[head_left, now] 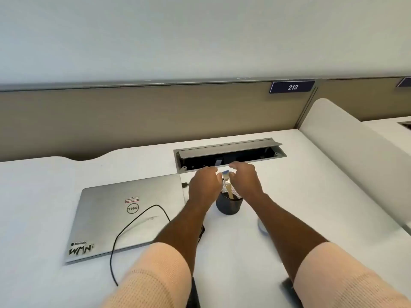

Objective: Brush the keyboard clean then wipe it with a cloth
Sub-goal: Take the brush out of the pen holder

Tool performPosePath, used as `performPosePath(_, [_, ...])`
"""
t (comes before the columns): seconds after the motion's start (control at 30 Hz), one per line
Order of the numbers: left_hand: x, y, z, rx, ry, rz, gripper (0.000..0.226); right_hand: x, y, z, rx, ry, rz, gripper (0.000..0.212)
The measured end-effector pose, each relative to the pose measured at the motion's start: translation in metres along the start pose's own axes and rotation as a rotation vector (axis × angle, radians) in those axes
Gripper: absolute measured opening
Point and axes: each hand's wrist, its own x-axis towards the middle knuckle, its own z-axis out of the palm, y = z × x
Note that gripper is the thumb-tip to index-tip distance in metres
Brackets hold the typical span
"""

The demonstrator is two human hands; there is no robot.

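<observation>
Brush (228,185) in mesh cup (229,205) between left hand (204,185), right hand (244,181); curled grips, hold unclear; laptop (124,218) beside.

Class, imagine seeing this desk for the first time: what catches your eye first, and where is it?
A bare left hand and right hand meet at centre over a wooden-handled brush standing in a black mesh cup. Left of them lies a closed silver laptop with stickers, a black cable looping across its lid.
</observation>
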Motion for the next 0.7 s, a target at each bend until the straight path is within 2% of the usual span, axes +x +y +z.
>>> performPosePath(0.13, [0.015,0.003,0.018,-0.057,-0.061,-0.069,0.027,0.013,0.010,0.009,-0.002,-0.084,-0.075,0.032])
performPosePath(0.27, [0.017,0.006,0.023,-0.128,-0.097,-0.069,0.028,0.018,0.018,0.013,0.041,-0.090,-0.156,0.025])
performPosePath(0.5, [0.007,0.022,0.005,-0.243,-0.019,0.042,0.034,0.021,0.003,-0.035,0.237,0.049,-0.188,0.017])
performPosePath(0.6, [0.000,0.035,-0.022,-0.388,0.072,0.088,0.026,0.018,-0.023,-0.070,0.375,0.117,-0.164,0.015])
performPosePath(0.7, [-0.007,0.045,-0.056,-0.499,0.161,0.063,0.016,0.009,-0.053,-0.095,0.577,0.106,-0.148,0.016])
